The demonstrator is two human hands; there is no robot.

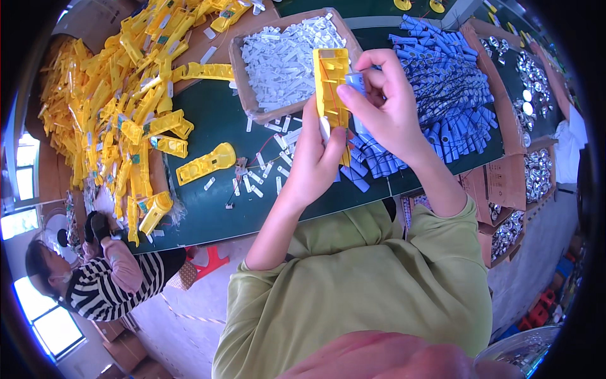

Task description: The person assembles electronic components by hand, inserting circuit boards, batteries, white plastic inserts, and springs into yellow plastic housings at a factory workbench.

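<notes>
My left hand [315, 151] grips a long yellow plastic housing [331, 82], held upright above the dark green table [214, 126]. My right hand [385, 95] pinches a small blue cylinder part [355, 81] against the housing's right side. Behind the housing stands a cardboard box [243, 82] of small white plastic pieces. A heap of blue cylinders [451, 95] with thin dark wires lies to the right of my hands.
Many yellow housings [120, 95] are piled at the left; one yellow housing [205, 163] lies alone near scattered white pieces [262, 174]. Boxes of shiny metal reflectors [536, 76] sit at the right. A person in a striped top [101, 278] sits at lower left.
</notes>
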